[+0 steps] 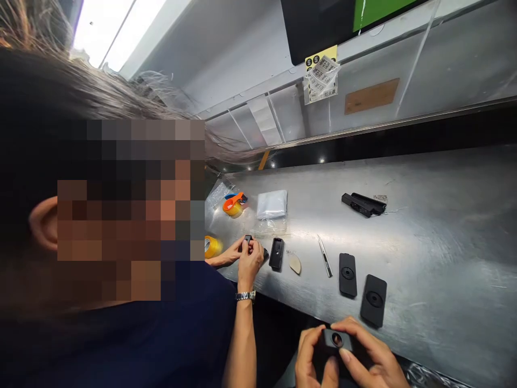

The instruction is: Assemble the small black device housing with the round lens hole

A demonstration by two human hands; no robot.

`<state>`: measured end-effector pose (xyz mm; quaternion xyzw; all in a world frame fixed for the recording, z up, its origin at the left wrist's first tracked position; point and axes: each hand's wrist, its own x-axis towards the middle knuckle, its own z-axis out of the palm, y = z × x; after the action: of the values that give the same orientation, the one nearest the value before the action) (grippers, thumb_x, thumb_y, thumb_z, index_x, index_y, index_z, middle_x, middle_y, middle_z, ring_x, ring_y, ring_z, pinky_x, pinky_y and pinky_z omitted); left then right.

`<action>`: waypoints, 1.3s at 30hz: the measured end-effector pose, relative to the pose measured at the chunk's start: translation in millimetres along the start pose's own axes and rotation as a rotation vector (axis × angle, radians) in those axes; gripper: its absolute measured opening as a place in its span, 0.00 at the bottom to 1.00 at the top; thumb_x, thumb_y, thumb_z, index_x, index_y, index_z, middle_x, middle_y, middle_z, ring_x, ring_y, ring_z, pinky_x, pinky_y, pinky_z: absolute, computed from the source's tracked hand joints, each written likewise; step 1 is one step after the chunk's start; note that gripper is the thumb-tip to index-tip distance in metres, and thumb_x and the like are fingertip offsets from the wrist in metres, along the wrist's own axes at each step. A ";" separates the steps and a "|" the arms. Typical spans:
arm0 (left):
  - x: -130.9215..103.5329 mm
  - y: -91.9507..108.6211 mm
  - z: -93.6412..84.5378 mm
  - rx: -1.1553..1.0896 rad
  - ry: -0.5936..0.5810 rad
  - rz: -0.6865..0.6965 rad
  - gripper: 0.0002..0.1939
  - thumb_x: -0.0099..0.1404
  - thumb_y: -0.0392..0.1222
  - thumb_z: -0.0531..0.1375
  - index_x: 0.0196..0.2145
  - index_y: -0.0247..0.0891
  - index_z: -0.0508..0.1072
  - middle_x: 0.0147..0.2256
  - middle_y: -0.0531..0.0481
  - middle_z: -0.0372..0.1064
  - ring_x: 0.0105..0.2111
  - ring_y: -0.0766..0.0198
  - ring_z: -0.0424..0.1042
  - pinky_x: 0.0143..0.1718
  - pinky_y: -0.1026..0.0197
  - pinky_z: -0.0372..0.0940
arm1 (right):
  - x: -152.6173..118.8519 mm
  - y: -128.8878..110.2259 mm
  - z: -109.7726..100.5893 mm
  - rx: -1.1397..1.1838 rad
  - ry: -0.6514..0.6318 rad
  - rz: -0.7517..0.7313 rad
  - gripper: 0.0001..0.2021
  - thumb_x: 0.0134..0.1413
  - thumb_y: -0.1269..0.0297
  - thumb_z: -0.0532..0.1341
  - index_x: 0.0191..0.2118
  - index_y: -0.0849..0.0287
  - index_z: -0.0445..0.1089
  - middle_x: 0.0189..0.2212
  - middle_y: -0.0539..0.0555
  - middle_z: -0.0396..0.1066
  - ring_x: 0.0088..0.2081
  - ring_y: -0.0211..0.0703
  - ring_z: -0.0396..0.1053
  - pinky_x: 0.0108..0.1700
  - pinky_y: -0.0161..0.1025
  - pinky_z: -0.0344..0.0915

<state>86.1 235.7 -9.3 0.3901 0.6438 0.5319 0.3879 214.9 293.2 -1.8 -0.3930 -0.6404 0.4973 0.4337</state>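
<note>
At the bottom of the head view, a small black plastic housing (328,335) with a round hole in its end face is held between my two hands. My left hand (309,360) grips its left side, fingers curled round it. On the other side, my right hand (369,353) pinches it, thumb beside the hole and fingertips on the top edge. The lower part of the housing is hidden by my hands. Just beyond lie two flat black plastic covers, the nearer one (374,300) and the farther one (348,275), each with a round ring in it.
A co-worker at left holds a small black part in both hands (251,256). On the metal table (444,242) lie a utility knife (325,256), an open black case (277,254), a beige oval piece (294,263), black parts (364,205), plastic bags (272,205) and an orange tape dispenser (233,203).
</note>
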 end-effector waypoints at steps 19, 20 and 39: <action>203.6 21.2 -87.7 0.205 0.031 0.116 0.13 0.54 0.54 0.63 0.29 0.42 0.75 0.27 0.45 0.67 0.45 0.51 0.70 0.46 0.45 0.69 | 3.6 -14.1 15.2 -0.023 -0.006 0.266 0.11 0.53 0.55 0.56 0.35 0.56 0.70 0.31 0.52 0.75 0.35 0.44 0.74 0.36 0.31 0.71; 193.4 24.7 -82.4 0.190 0.020 0.115 0.14 0.54 0.55 0.63 0.28 0.41 0.75 0.26 0.46 0.67 0.45 0.51 0.70 0.46 0.45 0.68 | 2.2 -11.9 15.4 -0.037 -0.002 0.258 0.12 0.53 0.55 0.57 0.37 0.56 0.70 0.33 0.52 0.76 0.37 0.44 0.74 0.38 0.31 0.72; -2.8 -24.8 4.3 -0.329 0.017 -0.048 0.19 0.54 0.48 0.64 0.44 0.42 0.76 0.40 0.43 0.71 0.40 0.57 0.71 0.41 0.61 0.68 | 2.6 -1.2 -6.0 -0.220 -0.100 -0.039 0.13 0.51 0.63 0.61 0.44 0.52 0.70 0.38 0.53 0.77 0.40 0.44 0.75 0.43 0.32 0.73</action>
<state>88.9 231.6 -34.2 0.3011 0.5603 0.6242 0.4536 219.7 297.1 0.5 -0.4002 -0.7195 0.4344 0.3652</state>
